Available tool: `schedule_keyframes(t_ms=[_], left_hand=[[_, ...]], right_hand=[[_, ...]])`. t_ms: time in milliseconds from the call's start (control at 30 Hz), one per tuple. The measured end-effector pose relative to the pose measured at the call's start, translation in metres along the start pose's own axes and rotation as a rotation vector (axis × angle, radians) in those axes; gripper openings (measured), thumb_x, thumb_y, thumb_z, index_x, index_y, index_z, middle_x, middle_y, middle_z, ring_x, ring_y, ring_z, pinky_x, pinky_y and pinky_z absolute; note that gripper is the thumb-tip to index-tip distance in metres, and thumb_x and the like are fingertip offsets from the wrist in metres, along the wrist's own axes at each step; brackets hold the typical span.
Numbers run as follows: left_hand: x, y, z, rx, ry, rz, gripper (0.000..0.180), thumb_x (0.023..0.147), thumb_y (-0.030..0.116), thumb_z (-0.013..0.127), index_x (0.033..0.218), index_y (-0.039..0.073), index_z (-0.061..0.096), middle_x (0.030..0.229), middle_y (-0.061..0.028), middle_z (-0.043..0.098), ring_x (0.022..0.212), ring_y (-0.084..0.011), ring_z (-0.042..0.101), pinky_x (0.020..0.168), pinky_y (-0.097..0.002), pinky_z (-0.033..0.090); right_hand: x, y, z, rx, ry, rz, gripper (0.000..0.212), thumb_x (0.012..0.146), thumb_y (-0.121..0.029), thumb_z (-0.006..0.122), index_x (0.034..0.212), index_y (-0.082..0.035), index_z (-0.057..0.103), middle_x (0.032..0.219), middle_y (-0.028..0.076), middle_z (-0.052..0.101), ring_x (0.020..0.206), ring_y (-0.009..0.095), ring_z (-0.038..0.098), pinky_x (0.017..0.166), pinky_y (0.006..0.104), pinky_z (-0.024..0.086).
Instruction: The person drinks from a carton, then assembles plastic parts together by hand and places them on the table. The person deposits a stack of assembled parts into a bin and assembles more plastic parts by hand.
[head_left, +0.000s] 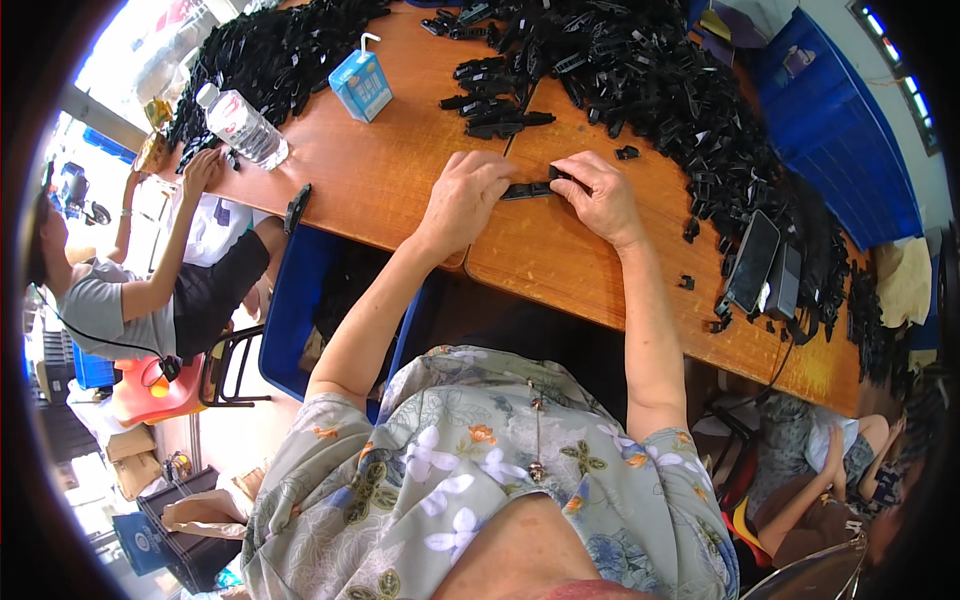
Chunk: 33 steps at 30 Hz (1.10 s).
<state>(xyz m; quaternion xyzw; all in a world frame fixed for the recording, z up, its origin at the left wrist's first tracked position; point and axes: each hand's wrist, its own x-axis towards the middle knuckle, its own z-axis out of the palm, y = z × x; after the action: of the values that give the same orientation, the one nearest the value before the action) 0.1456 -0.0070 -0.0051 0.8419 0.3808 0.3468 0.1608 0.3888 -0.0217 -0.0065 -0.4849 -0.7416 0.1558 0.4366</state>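
Note:
Just above the table (390,190), my left hand (465,198) is closed at the left end of a slim black plastic part (527,190). My right hand (603,203) pinches the part's right end between thumb and fingers, where a bulkier black bit shows. The fingertips cover both ends, so how the pieces join there is hidden. Beyond my hands lies a small group of black plastic parts (495,122). A little black piece (627,153) sits beside my right hand, and another (686,283) rests nearer the table's front edge.
A large heap of black parts (640,75) spreads over the far right, another heap (250,75) at far left. A blue drink carton (361,87) and a plastic bottle (243,127) stand left. A phone (752,258) lies right. Blue bin (300,300) below; people sit both sides.

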Motion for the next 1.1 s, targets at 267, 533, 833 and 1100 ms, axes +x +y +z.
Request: schedule_keyframes(t_ms=[267, 533, 833, 1100], left_hand=[[-0.001, 0.001, 0.000, -0.170, 0.006, -0.077, 0.032, 0.085, 0.005, 0.076, 0.117, 0.002, 0.074, 0.108, -0.0129, 0.072, 0.103, -0.0324, 0.065, 0.094, -0.0384, 0.053], [0.007, 0.012, -0.004, -0.293, -0.049, -0.192, 0.038, 0.082, -0.003, 0.075, 0.119, 0.005, 0.074, 0.107, -0.0117, 0.073, 0.098, -0.0251, 0.070, 0.088, -0.0341, 0.057], [-0.002, 0.010, -0.012, -0.248, -0.135, -0.218, 0.040, 0.082, -0.001, 0.075, 0.121, 0.006, 0.073, 0.106, -0.0113, 0.075, 0.105, -0.0273, 0.068, 0.093, -0.0377, 0.056], [0.033, -0.027, -0.029, -0.029, 0.107, -0.048, 0.033, 0.090, 0.011, 0.071, 0.123, 0.008, 0.072, 0.117, -0.0107, 0.068, 0.116, -0.0288, 0.062, 0.102, -0.0412, 0.049]], right_hand=[[0.001, -0.005, -0.005, 0.026, -0.132, -0.019, 0.022, 0.081, -0.013, 0.082, 0.100, -0.004, 0.078, 0.098, 0.008, 0.074, 0.087, 0.028, 0.070, 0.077, 0.0376, 0.056], [0.003, -0.015, -0.009, -0.068, -0.197, -0.083, 0.018, 0.076, -0.010, 0.080, 0.091, -0.001, 0.076, 0.091, 0.011, 0.071, 0.085, 0.031, 0.068, 0.076, 0.0402, 0.055], [0.004, -0.011, 0.002, 0.108, -0.101, -0.133, 0.012, 0.086, -0.017, 0.077, 0.089, -0.006, 0.077, 0.093, 0.009, 0.073, 0.087, 0.028, 0.069, 0.077, 0.0393, 0.055], [-0.005, 0.041, -0.039, -0.728, 0.102, 0.116, 0.035, 0.090, -0.006, 0.068, 0.123, -0.016, 0.074, 0.106, 0.008, 0.067, 0.099, 0.030, 0.063, 0.085, 0.0422, 0.055]])
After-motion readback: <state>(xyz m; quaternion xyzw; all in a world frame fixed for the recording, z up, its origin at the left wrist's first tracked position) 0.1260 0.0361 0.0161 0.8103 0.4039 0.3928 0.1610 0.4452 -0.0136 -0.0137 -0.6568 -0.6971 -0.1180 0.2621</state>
